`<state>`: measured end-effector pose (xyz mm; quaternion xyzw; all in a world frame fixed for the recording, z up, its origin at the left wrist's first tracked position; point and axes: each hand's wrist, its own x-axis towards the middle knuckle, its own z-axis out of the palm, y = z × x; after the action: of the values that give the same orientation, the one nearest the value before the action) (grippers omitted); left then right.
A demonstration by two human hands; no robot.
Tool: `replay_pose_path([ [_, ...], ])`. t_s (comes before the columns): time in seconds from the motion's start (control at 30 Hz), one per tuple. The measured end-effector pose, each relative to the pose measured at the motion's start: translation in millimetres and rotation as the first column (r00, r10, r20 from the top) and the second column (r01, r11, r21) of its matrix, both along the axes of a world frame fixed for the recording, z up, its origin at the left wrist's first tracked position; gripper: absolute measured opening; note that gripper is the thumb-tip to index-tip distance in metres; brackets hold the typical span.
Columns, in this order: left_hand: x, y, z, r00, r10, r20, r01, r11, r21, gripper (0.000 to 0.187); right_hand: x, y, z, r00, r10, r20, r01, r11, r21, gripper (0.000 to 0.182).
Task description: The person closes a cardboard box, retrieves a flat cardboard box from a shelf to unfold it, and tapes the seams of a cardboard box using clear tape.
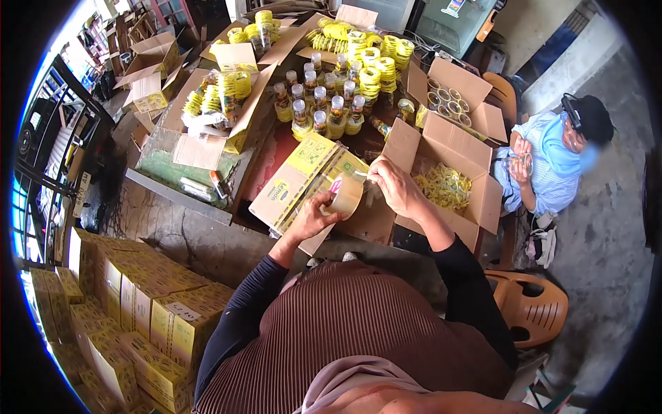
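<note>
The left hand [314, 219] holds a roll of clear packing tape [345, 196]; its fingers are curled around the outside of the roll and grip it firmly. The right hand [394, 185] is just above and to the right of the roll, and its fingers are pressed together, pinching the loose end of the tape at the top of the roll. Both hands are over a closed yellow carton [303, 181] that lies flat on the surface [269, 162] in front of the person.

To do this step well, I think the right hand should pull the tape end straight and slowly, so that it does not split or stick back on the roll, while the left hand keeps the roll steady and lets it turn. The strip should then go along the seam of the carton, pressed flat.

Behind the carton stand many small bottles [317, 103] with yellow labels, and stacks of yellow rolls [372, 69]. To the right is an open box [448, 179] with yellow pieces inside. Another person [552, 159] sits near it on the right. Closed cartons are stacked [138, 310] on the floor at the left.
</note>
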<state>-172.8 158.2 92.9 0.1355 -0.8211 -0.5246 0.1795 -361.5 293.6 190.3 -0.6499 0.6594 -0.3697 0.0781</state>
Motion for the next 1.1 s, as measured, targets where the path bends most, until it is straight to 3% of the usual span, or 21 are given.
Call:
replay_pose_path([
  [0.07, 0, -4, -7, 1.0, -0.006, -0.024, 0.006, 1.0, 0.0, 0.04, 6, -5, 10, 1.0, -0.007, -0.013, 0.007, 1.0, 0.002, 0.005],
  [0.17, -4, 4, -1, 0.996, -0.042, -0.084, 0.059, 0.975, 0.213, 0.037, 11, -9, 22, 0.996, -0.014, -0.09, 0.016, 1.0, 0.016, 0.004],
  [0.2, -5, 6, 2, 0.995, -0.049, -0.086, 0.066, 0.975, 0.213, 0.037, 12, -9, 22, 0.996, -0.031, -0.078, 0.036, 0.997, 0.062, 0.003],
  [0.27, -7, 10, 8, 0.98, 0.029, -0.195, -0.008, 0.994, 0.106, 0.04, 13, -9, 23, 0.996, -0.056, -0.07, 0.063, 0.992, 0.11, 0.003],
  [0.3, -9, 13, 13, 0.957, 0.127, -0.262, -0.159, 0.982, -0.106, 0.044, 14, -10, 24, 0.997, -0.056, -0.052, 0.062, 0.991, 0.116, 0.003],
  [0.33, -9, 13, 17, 0.957, 0.122, -0.263, -0.153, 0.983, -0.104, 0.044, 14, -10, 24, 0.998, -0.056, -0.032, 0.06, 0.991, 0.123, 0.003],
  [0.4, -10, 11, 29, 0.943, 0.249, -0.22, -0.303, 0.918, -0.258, 0.038, 15, -11, 18, 0.996, -0.08, -0.026, 0.082, 0.99, 0.116, 0.003],
  [0.47, -15, 9, 46, 0.94, 0.25, -0.23, -0.303, 0.923, -0.236, 0.028, 18, -13, 11, 0.995, -0.094, -0.017, 0.095, 0.989, 0.109, 0.004],
  [0.53, -22, 8, 59, 0.957, 0.281, -0.075, -0.287, 0.955, -0.082, 0.031, 25, -16, 4, 0.986, -0.165, 0.029, 0.159, 0.977, 0.143, 0.005],
  [0.6, -30, 5, 54, 0.935, 0.321, -0.152, -0.336, 0.938, -0.087, 0.039, 28, -20, -17, 0.986, -0.162, 0.047, 0.158, 0.984, 0.084, 0.008],
  [0.67, -31, -2, 61, 0.947, 0.297, 0.12, -0.28, 0.95, -0.14, 0.036, 38, -24, -29, 0.974, -0.228, 0.013, 0.226, 0.971, 0.078, 0.008],
  [0.73, -29, -5, 56, 0.942, 0.314, 0.119, -0.296, 0.944, -0.149, 0.039, 48, -26, -34, 0.971, -0.23, 0.072, 0.229, 0.973, 0.023, 0.01],
  [0.83, -25, -7, 72, 0.914, 0.316, 0.255, -0.314, 0.948, -0.05, 0.039, 58, -32, -46, 0.953, -0.249, 0.173, 0.26, 0.965, -0.045, 0.011],
  [0.93, -25, -14, 59, 0.924, 0.349, 0.156, -0.356, 0.934, 0.017, 0.039, 58, -35, -48, 0.934, -0.23, 0.274, 0.249, 0.968, -0.038, 0.013],
  [1.0, -29, -17, 58, 0.911, 0.366, 0.19, -0.378, 0.926, 0.027, 0.036, 56, -37, -48, 0.929, -0.232, 0.288, 0.256, 0.966, -0.047, 0.011],
  [1.1, -39, -21, 59, 0.875, 0.445, 0.188, -0.446, 0.894, -0.038, 0.033, 47, -40, -52, 0.973, -0.161, 0.169, 0.184, 0.974, -0.132, 0.015],
])
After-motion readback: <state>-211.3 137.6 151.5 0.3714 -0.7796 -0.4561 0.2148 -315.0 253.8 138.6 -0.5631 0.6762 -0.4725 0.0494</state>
